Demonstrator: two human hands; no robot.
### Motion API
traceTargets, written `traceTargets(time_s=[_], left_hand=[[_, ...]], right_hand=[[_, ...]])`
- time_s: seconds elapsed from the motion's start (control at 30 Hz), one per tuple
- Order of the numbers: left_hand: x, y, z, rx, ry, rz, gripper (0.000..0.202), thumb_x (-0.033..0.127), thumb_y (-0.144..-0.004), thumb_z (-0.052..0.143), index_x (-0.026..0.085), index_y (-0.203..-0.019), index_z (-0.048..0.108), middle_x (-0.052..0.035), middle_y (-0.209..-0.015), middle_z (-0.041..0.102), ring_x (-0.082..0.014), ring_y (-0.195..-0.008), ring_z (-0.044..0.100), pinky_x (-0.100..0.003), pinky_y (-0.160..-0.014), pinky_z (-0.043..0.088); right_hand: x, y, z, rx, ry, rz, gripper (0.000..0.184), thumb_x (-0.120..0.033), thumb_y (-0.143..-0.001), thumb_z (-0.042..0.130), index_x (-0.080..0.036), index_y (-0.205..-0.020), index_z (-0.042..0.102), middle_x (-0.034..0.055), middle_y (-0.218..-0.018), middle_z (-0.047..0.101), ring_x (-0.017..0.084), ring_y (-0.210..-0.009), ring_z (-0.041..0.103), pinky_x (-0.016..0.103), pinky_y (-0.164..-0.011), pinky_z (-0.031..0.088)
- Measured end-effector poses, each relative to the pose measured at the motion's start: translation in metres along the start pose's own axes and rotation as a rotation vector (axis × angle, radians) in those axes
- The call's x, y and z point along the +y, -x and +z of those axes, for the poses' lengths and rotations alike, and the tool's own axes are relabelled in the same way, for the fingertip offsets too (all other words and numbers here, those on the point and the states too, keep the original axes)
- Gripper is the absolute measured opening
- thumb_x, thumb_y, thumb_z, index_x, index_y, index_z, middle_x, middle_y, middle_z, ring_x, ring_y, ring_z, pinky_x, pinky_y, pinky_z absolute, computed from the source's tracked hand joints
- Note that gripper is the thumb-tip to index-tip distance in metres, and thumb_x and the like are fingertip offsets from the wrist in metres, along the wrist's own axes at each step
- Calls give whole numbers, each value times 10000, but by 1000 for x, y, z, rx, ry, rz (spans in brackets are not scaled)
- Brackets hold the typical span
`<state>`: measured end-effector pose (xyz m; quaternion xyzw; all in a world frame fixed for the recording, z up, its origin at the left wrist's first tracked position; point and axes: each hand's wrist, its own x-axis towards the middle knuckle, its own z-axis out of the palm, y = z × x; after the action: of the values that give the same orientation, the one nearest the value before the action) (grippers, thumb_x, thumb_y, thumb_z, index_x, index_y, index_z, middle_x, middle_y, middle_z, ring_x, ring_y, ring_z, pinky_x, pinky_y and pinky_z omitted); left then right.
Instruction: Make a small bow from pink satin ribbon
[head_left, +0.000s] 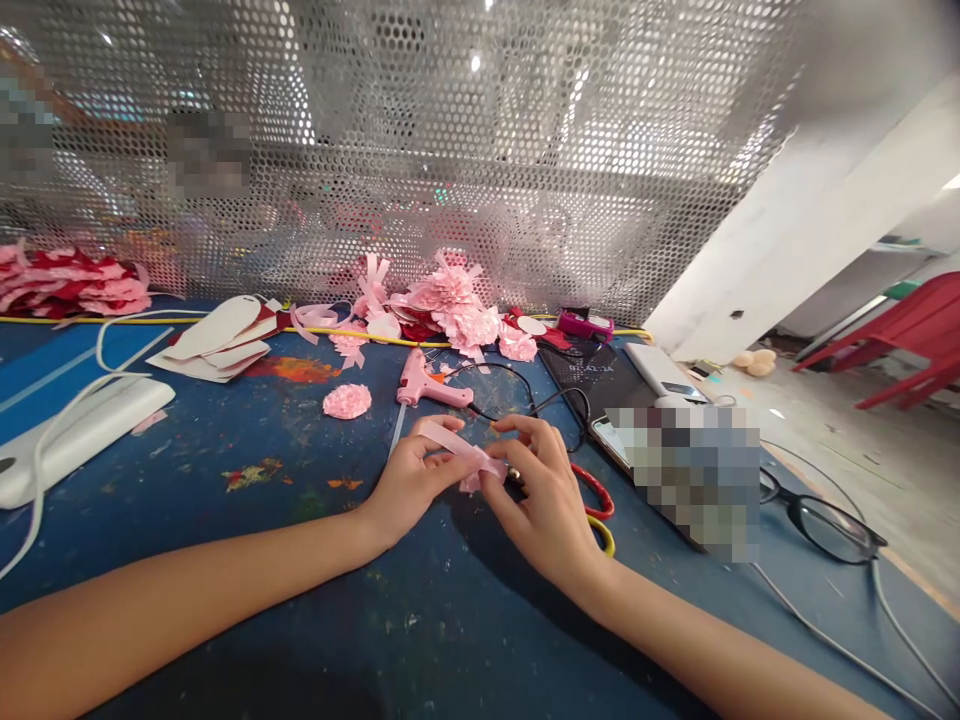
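1. Both forearms (pixel 187 605) are slanting in, nearest the camera, from 8 & 4 o'clock over the blue tabletop (pixel 300 640).
2. L hand (pixel 409 470) is pinching a pink ribbon (pixel 450 439) btwn thumb & fingers, other fingers half curled.
3. R hand (pixel 551 490) is gripping the ribbon's folded end w/ thumb & fingertips, palm loosely cupped. Ribbon is sitting btwn the 2 hands, center; other positions are going by it.
4. Red & yellow loop handles (pixel 600 490) are poking out behind R hand, btwn 3 & 4 o'clock.
5. Pink glue gun (pixel 431 385) is lying nearby at 11; pink oval piece (pixel 346 401) at 10.
6. Pink ruffled pile (pixel 454 300) is resting at 12, perforated metal screen (pixel 450 120) standing behind.
7. White cutouts (pixel 221 335) are overlapping at 10, farther out.
8. Phone (pixel 611 440), partly blurred, is lying at 3, w/ glasses (pixel 832 525) farther out, approx. same dir.
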<state>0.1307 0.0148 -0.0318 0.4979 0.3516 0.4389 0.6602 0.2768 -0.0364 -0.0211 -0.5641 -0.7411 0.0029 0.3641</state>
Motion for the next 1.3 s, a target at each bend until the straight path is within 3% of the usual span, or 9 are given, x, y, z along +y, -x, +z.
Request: traceTargets(time_s=[0.17, 0.23, 0.37, 0.57, 0.73, 0.87, 1.03, 1.17, 1.3], left_hand=[[4, 1, 1, -110, -23, -42, 227, 342, -653, 725, 123, -696, 685, -24, -648, 652, -145, -636, 577, -256, -644, 437], [4, 1, 1, -98, -7, -41, 227, 337, -647, 733, 118, -686, 684, -21, -633, 654, -135, -615, 567, -245, -625, 430], [-1, -1, -1, -68, 100, -59, 244, 336, -623, 759, 119, -693, 671, -17, -635, 650, -125, -605, 558, -243, -620, 422], [-6, -2, -2, -41, 315, -81, 218, 284, -612, 785, 142, -743, 682, -22, -707, 681, -139, -721, 605, -277, -761, 434], [-7, 0, -1, -56, 395, -74, 158, 257, -659, 759, 153, -755, 689, -17, -724, 685, -133, -742, 608, -290, -803, 431], [-4, 0, 1, -83, 396, -51, 132, 249, -677, 747, 154, -750, 692, -12, -730, 682, -121, -746, 600, -266, -797, 430], [-1, 1, 1, -92, 299, -62, 120, 251, -680, 742, 150, -726, 697, -12, -713, 686, -117, -725, 588, -233, -758, 421], [-1, 1, 0, -121, 239, -45, 120, 256, -697, 728, 158, -763, 710, -15, -715, 691, -121, -711, 587, -233, -744, 425], [-2, 1, -1, -146, 215, -35, 135, 278, -717, 710, 153, -768, 705, -24, -727, 687, -142, -741, 596, -259, -777, 428]], right_hand=[[0, -2, 2, -16, -134, 47, 62, -172, -798, 516, -203, -749, 538, 71, -1009, 510, 211, -972, 508, 369, -822, 437], [1, -3, 2, -13, -175, 56, 41, -169, -782, 538, -204, -782, 519, 71, -1008, 512, 207, -977, 515, 367, -828, 441], [4, -1, 0, 100, -189, -2, 213, -165, -746, 607, -210, -909, 479, 78, -1022, 513, 207, -972, 516, 360, -802, 456], [12, 3, -4, 233, 117, -358, 141, -97, -750, 642, -233, -742, 605, 48, -1018, 544, 208, -949, 505, 355, -776, 437], [8, 4, -6, 242, 236, -361, 135, -202, -756, 669, -221, -889, 675, 81, -1026, 608, 233, -959, 534, 380, -791, 439], [4, 4, -6, 117, 112, -179, 155, -236, -809, 602, -217, -931, 695, 90, -1114, 598, 243, -1000, 515, 404, -837, 431], [5, -1, -3, -121, -408, 241, 151, -330, -794, 610, -245, -868, 709, 63, -1102, 573, 206, -1027, 530, 352, -881, 426], [6, -5, -3, -130, -684, 448, 200, -399, -746, 636, -205, -729, 679, 56, -1002, 565, 190, -958, 535, 299, -810, 421], [5, -7, -4, -158, -896, 574, 254, -412, -779, 591, -180, -677, 576, 8, -760, 554, 130, -732, 503, 250, -672, 394]])
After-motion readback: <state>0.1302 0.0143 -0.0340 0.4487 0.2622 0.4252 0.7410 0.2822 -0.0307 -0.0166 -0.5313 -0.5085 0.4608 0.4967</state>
